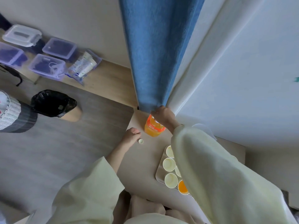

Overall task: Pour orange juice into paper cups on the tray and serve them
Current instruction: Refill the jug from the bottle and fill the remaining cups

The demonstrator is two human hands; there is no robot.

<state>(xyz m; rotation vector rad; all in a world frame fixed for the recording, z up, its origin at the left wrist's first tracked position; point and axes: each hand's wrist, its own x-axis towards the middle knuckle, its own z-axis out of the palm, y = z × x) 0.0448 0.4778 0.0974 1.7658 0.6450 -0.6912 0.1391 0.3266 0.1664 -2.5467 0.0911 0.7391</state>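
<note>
Right hand [162, 116] grips bottle [154, 129] at neck. Bottle upright on table [145, 162], far corner, against blue curtain [153, 62]; its mouth hidden under hand. Cap [141, 141] lies on table just beside left hand [131, 135]: loosely curled, holding nothing. Tray [159, 172] near, partly under right sleeve [210, 167]. One cup [182, 187] has juice; empty cup [169, 164] and others wait.

My take: neck grip weak for pouring. Regrip on body, left hand under base, spout low over next empty cup, tilt slowly, stop short of rim. Keep sleeve off cups.

Right hand [163, 114] forward, fingers [155, 112] curled; left hand [131, 135] relaxed.
</note>
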